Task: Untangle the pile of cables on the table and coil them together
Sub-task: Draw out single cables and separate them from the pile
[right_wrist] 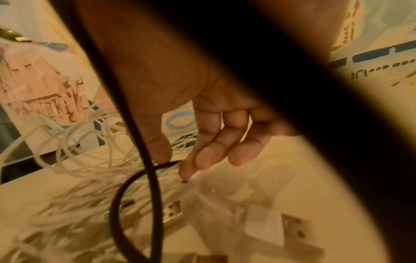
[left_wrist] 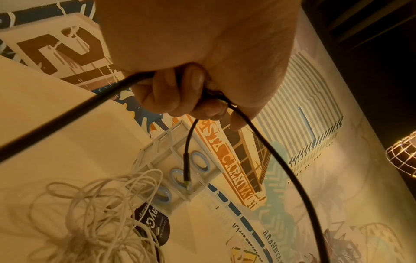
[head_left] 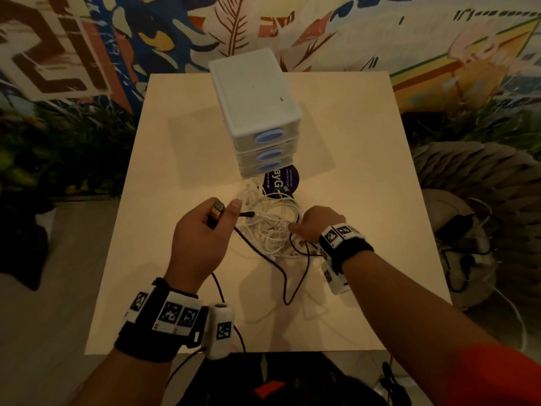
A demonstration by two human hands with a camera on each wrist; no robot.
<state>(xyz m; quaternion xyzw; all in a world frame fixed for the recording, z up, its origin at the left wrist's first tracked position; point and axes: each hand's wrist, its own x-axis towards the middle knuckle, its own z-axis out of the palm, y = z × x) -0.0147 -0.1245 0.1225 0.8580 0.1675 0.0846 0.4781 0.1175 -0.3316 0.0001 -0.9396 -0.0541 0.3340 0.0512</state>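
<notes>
Below the plastic drawer box (head_left: 257, 112), thin white cables (head_left: 270, 227) lie tangled on the smooth table (head_left: 366, 171). Left hand (head_left: 199, 238) grips a dark cable (head_left: 281, 271), plug end out. Right hand (head_left: 314, 222) pinches a white strand at the pile's edge.
</notes>
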